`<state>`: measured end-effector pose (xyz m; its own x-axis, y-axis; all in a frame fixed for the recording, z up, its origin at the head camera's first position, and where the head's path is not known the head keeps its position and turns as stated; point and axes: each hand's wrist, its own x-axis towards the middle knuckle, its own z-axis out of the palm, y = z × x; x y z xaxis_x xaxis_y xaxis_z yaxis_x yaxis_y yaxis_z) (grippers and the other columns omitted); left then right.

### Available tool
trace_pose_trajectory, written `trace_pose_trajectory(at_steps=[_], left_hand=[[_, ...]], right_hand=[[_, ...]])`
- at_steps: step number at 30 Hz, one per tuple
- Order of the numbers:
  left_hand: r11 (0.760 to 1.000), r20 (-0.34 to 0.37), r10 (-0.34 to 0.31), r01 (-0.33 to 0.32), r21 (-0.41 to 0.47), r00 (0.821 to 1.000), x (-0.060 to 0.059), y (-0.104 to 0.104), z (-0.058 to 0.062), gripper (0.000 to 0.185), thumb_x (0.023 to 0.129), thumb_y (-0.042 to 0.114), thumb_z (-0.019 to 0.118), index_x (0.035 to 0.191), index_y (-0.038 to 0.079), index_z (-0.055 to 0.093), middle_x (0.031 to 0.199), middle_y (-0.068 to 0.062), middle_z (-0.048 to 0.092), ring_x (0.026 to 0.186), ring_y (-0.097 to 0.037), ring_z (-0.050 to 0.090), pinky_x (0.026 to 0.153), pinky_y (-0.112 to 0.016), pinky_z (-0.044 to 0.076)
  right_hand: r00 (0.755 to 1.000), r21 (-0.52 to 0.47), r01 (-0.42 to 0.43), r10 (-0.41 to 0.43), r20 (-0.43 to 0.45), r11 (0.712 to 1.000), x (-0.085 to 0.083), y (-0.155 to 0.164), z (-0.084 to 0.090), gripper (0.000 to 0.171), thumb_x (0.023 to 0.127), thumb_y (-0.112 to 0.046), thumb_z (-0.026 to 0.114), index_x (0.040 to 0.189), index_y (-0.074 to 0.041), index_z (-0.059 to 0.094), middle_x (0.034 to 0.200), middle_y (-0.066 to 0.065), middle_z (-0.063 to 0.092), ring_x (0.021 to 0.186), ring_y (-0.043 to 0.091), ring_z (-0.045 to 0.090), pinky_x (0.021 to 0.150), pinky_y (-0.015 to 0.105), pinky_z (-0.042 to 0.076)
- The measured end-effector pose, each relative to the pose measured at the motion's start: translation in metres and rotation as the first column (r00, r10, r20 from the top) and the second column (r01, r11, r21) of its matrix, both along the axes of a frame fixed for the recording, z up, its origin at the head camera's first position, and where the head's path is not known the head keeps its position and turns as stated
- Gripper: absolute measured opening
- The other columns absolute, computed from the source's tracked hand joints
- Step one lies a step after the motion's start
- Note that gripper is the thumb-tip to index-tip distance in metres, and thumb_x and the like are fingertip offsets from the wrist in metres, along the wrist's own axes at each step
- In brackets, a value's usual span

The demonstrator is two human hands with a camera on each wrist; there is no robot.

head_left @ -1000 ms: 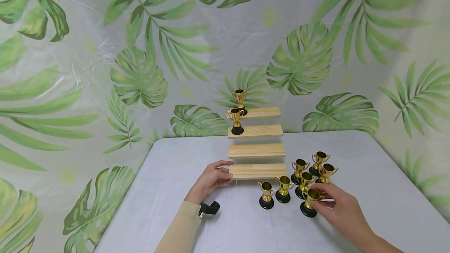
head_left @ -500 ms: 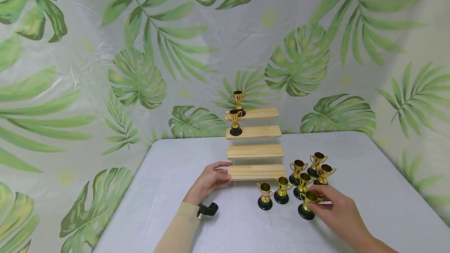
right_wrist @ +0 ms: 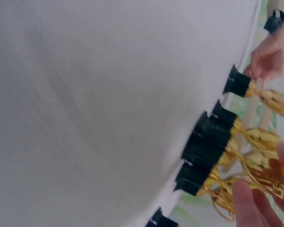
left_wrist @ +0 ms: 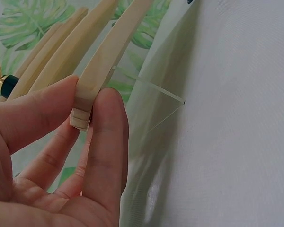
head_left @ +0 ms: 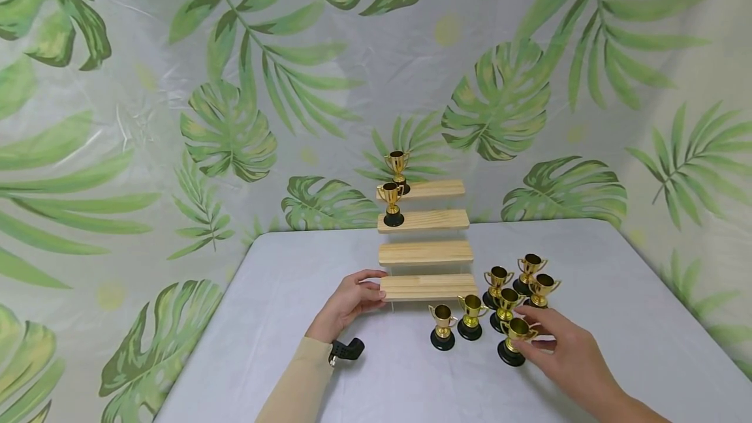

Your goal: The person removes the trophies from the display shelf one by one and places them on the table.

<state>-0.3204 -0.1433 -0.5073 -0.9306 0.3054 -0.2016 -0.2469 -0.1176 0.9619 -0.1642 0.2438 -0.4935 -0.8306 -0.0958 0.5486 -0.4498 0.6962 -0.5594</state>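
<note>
In the head view, my left hand (head_left: 350, 302) pinches the left end of the lowest wooden shelf board (head_left: 431, 287) of a stepped display stand. The left wrist view shows thumb and fingers on either side of that board's end (left_wrist: 87, 94). My right hand (head_left: 566, 351) pinches a small gold trophy (head_left: 512, 352) on a black base, nearest to me in a cluster on the right. It stands upright on the table, fingers and thumb at its cup. In the right wrist view, several trophy bases line up on the cloth, and the fingers overlap the gold cups.
Close around the held trophy stand several more, among them one gold trophy (head_left: 442, 328) in front of the stand. One trophy (head_left: 392, 204) sits on the left of the third board up, another (head_left: 397, 172) on the top board. A leaf-print curtain (head_left: 329, 83) hangs behind the white table (head_left: 294, 253).
The head view has shifted very slightly. Both hands keep their holds, and the trophies stay where they were.
</note>
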Motion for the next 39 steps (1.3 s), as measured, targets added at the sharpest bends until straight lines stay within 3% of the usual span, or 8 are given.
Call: trace_pose_trajectory(at_steps=[6, 11, 14, 20, 33, 39], left_hand=[[1.0, -0.01, -0.007, 0.007, -0.007, 1.0, 0.001, 0.0, 0.0, 0.05, 0.082, -0.01, 0.073, 0.13, 0.002, 0.063, 0.093, -0.011, 0.066, 0.082, -0.022, 0.069, 0.075, -0.035, 0.061], [1.0, -0.021, -0.011, 0.011, -0.005, 1.0, 0.001, 0.0, 0.001, 0.05, 0.083, -0.009, 0.074, 0.131, 0.002, 0.063, 0.093, -0.011, 0.066, 0.083, -0.021, 0.069, 0.076, -0.035, 0.061], [1.0, -0.019, -0.01, 0.01, -0.002, 1.0, 0.001, -0.001, 0.0, 0.05, 0.082, -0.009, 0.074, 0.131, 0.002, 0.063, 0.094, -0.011, 0.067, 0.083, -0.022, 0.069, 0.076, -0.036, 0.061], [1.0, -0.021, -0.002, 0.002, -0.003, 1.0, 0.0, -0.002, 0.0, 0.05, 0.083, -0.01, 0.073, 0.13, 0.001, 0.063, 0.093, -0.012, 0.067, 0.082, -0.022, 0.069, 0.075, -0.036, 0.061], [1.0, -0.02, -0.011, 0.011, -0.007, 1.0, 0.001, 0.0, -0.001, 0.05, 0.083, -0.01, 0.073, 0.131, 0.0, 0.063, 0.092, -0.011, 0.067, 0.078, -0.019, 0.069, 0.073, -0.035, 0.061], [1.0, -0.008, -0.009, 0.009, 0.008, 1.0, 0.003, 0.0, 0.001, 0.05, 0.083, -0.01, 0.073, 0.131, 0.0, 0.062, 0.091, -0.01, 0.066, 0.075, -0.019, 0.069, 0.073, -0.035, 0.062]], right_hand=[[0.999, -0.009, 0.017, -0.016, 0.04, 1.0, 0.006, 0.004, 0.016, 0.056, 0.072, -0.021, 0.093, 0.123, -0.024, 0.068, 0.106, -0.011, 0.064, 0.089, 0.008, 0.068, 0.066, 0.023, 0.06], [1.0, 0.007, -0.001, 0.002, -0.014, 1.0, 0.006, 0.007, 0.029, 0.056, 0.072, -0.018, 0.093, 0.122, -0.023, 0.068, 0.108, -0.012, 0.064, 0.09, 0.009, 0.068, 0.067, 0.017, 0.058], [0.998, 0.014, -0.027, 0.027, -0.061, 1.0, 0.003, 0.009, 0.038, 0.057, 0.073, -0.013, 0.092, 0.123, -0.021, 0.068, 0.109, -0.012, 0.064, 0.091, 0.003, 0.065, 0.068, 0.016, 0.057], [0.99, 0.053, -0.053, 0.059, -0.131, 0.997, -0.005, 0.01, 0.058, 0.061, 0.071, -0.008, 0.092, 0.123, -0.024, 0.067, 0.11, -0.016, 0.062, 0.092, -0.006, 0.061, 0.069, 0.017, 0.057], [0.985, 0.056, -0.054, 0.063, -0.16, 0.997, -0.029, 0.011, 0.079, 0.054, 0.075, -0.007, 0.089, 0.123, -0.019, 0.068, 0.11, -0.015, 0.063, 0.091, 0.001, 0.064, 0.07, 0.021, 0.059], [0.984, 0.033, -0.084, 0.088, -0.156, 0.996, -0.043, 0.003, 0.089, 0.053, 0.077, -0.007, 0.088, 0.124, -0.018, 0.067, 0.11, -0.012, 0.063, 0.092, 0.001, 0.064, 0.071, 0.015, 0.056]])
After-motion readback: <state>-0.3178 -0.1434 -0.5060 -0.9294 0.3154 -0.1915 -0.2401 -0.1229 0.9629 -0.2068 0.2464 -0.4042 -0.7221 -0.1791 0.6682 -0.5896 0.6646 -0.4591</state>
